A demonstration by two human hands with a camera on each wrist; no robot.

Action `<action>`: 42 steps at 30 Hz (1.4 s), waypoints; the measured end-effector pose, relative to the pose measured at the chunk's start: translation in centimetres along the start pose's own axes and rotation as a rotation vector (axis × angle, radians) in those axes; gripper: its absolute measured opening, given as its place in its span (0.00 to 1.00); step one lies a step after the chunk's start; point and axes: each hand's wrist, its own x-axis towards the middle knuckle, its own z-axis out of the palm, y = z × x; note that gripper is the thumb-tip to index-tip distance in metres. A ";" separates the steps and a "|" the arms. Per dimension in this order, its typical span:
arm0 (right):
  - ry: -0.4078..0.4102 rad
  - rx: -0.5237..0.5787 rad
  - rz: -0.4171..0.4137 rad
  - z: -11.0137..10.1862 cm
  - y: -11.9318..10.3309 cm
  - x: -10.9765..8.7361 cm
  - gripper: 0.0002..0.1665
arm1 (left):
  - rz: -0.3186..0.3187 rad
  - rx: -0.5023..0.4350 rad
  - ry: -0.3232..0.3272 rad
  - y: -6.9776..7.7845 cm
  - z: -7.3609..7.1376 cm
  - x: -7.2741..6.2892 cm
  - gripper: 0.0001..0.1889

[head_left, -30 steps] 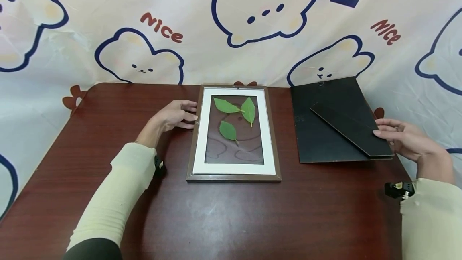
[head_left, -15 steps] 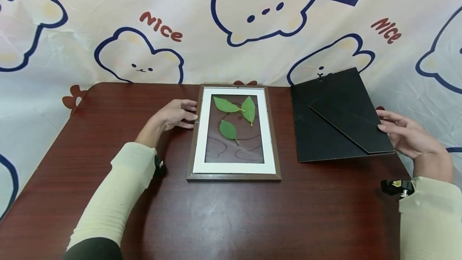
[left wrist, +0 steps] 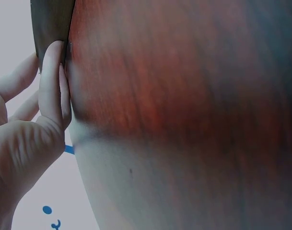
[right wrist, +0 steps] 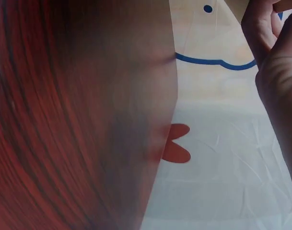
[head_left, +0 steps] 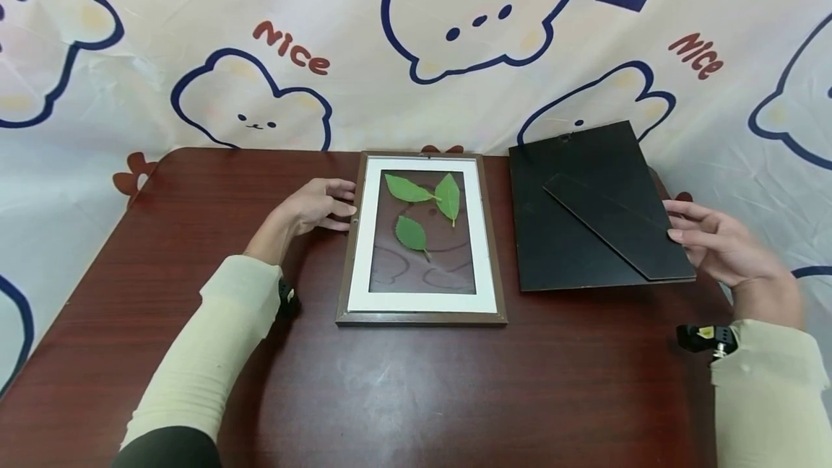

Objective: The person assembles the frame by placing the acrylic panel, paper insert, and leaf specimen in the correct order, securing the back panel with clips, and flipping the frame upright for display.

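Hands: left of the picture frame [head_left: 421,319], the left hand [head_left: 318,206] lies with fingers extended and loosely spread, fingertips touching the frame's left side; well to the frame's right, the right hand [head_left: 731,244] pinches the right edge of a black backing board [head_left: 552,251]. The frame lies flat on the dark red surface [head_left: 416,396], its long axis running away from the person, far end towards the printed cloth [head_left: 357,6] behind it. Within the frame's white mat [head_left: 422,303] are three leaves: the far left leaf [head_left: 408,189], tip pointing left; the near leaf [head_left: 410,234], stalk towards the frame's near right; and the far right leaf [head_left: 448,199], tip pointing away. Right of the frame and apart from it, the board is tilted, its long axis also running away, far end leaning slightly left. Its strut [head_left: 617,219] slants from far left to near right. Whether the board touches the surface cannot be told.
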 end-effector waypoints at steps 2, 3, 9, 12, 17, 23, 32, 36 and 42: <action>-0.002 -0.006 -0.017 0.2 0.2 0.1 0.31 | 0.002 0.001 -0.003 -0.1 0.0 0.0 0.35; -0.003 -0.014 -0.025 0.3 0.2 0.2 0.31 | 0.002 0.000 -0.002 -0.1 0.1 0.1 0.35; -0.007 0.039 -0.049 1.1 0.6 0.7 0.32 | 0.008 0.002 0.003 -0.1 0.1 0.0 0.35; -0.012 0.082 -0.068 1.4 0.9 0.8 0.33 | 0.010 0.003 0.000 0.0 0.1 0.0 0.35; -0.045 0.169 -0.076 1.8 1.3 1.2 0.33 | 0.007 0.003 0.002 0.1 0.1 0.0 0.35; -0.125 0.245 -0.088 2.4 1.9 2.1 0.34 | 0.006 0.005 0.006 0.2 0.0 0.0 0.35; -0.142 0.222 -0.116 3.6 2.6 3.3 0.34 | 0.003 0.007 0.002 -0.1 0.0 0.1 0.35; -0.143 0.195 -0.131 4.3 2.7 3.9 0.34 | 0.003 0.011 0.000 -0.2 0.0 0.1 0.35; -0.145 0.148 -0.135 5.4 2.7 4.9 0.33 | 0.002 0.008 -0.001 -0.1 0.0 0.1 0.35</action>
